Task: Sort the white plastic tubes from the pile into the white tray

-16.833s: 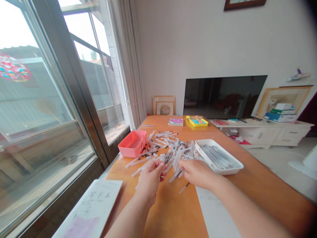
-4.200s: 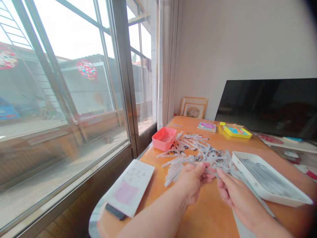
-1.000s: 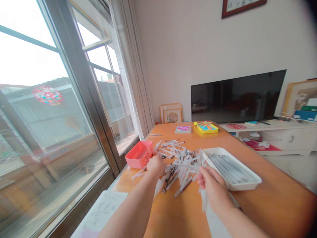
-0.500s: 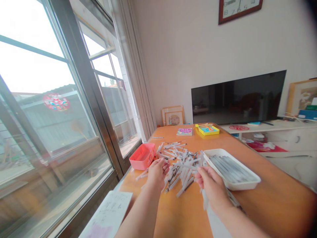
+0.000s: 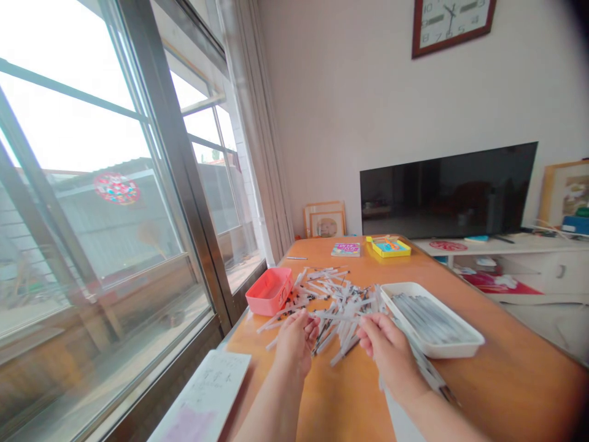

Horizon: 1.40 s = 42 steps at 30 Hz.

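Both my hands are over the near side of a loose pile of translucent pen tubes and dark pen parts [image 5: 343,294]. A slim translucent pen tube [image 5: 339,317] spans the gap between my fingertips. My left hand [image 5: 298,337] is closed, its thumb and fingers pinching around the tube's left end. The other end sits between the thumb and forefinger of my right hand [image 5: 387,344], also closed. To the right, a white tray [image 5: 467,351] holds a row of long pen-like sticks. A red plastic box [image 5: 268,302] stands beyond my left hand; its bottom is partly hidden.
A notebook with handwriting [image 5: 207,393] lies at the near left by the window. A white sheet and more clear tubes are partly under my right forearm. Farther back are a single pen [image 5: 297,258], a colourful booklet [image 5: 346,250] and a yellow box [image 5: 391,250].
My hands have come slightly closer together, with the tube now stretching between them. The whole view has shifted, so the scene sits a little lower and further right.
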{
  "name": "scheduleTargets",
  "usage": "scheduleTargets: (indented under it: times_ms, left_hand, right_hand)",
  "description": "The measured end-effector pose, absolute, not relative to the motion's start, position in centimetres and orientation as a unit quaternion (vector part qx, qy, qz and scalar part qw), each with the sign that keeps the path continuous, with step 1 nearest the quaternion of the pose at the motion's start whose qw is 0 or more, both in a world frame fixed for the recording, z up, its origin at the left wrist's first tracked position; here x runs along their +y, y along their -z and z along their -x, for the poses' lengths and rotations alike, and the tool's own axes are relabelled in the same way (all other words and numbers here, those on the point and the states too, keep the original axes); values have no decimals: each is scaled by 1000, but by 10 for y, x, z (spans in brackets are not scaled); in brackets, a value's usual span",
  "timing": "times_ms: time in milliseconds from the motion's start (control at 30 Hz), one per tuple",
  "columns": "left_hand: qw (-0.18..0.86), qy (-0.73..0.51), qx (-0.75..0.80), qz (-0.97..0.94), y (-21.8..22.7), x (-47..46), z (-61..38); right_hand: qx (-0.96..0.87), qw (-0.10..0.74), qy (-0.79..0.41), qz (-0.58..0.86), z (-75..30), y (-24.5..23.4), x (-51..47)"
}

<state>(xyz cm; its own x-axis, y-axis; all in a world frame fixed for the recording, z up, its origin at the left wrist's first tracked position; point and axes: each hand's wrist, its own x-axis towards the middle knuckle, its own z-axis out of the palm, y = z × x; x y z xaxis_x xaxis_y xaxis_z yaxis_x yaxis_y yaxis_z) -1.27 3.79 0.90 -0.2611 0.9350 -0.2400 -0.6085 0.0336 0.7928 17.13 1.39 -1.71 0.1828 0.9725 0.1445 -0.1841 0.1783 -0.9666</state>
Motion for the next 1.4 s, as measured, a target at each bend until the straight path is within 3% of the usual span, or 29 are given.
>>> scheduleTargets:
  times_ms: [733, 1033, 1400]
  left_hand:
    - [593, -648, 427, -216, -2, 34, 12]
    - [585, -637, 417, -279, 1, 28, 7]
    - [526, -673, 422, -303, 5, 26, -1]
  right_hand:
    - [-512, 581, -428, 466, -166, 25, 13]
    - [-577, 478, -473, 464, -160, 12, 3]
    - [-650, 524, -348, 426, -152, 9, -11]
